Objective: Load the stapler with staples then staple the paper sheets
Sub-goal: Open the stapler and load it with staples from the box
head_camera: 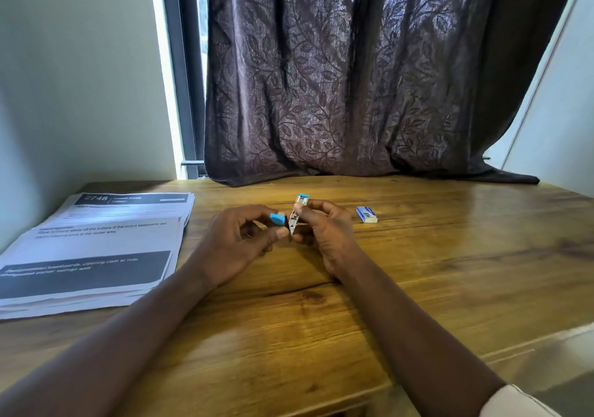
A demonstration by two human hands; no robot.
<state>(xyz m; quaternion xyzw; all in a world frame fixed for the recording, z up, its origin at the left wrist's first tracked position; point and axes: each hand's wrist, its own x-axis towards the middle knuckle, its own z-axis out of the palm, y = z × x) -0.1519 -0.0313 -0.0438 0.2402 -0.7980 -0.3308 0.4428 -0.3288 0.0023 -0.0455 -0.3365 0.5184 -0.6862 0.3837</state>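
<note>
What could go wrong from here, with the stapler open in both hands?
1. Left hand and right hand pinch the small open stapler by fingertips; it may slip or snap shut on a finger.
2. The staple box lies on the table right of both hands; fetching it means releasing one side, and the stapler may close.
3. The paper stack is fanned at its edges; unsquared, the sheets would likely staple crooked.

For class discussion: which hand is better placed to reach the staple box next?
Probably right: the box lies beside the right hand; the left hand would cross the stapler.
</note>
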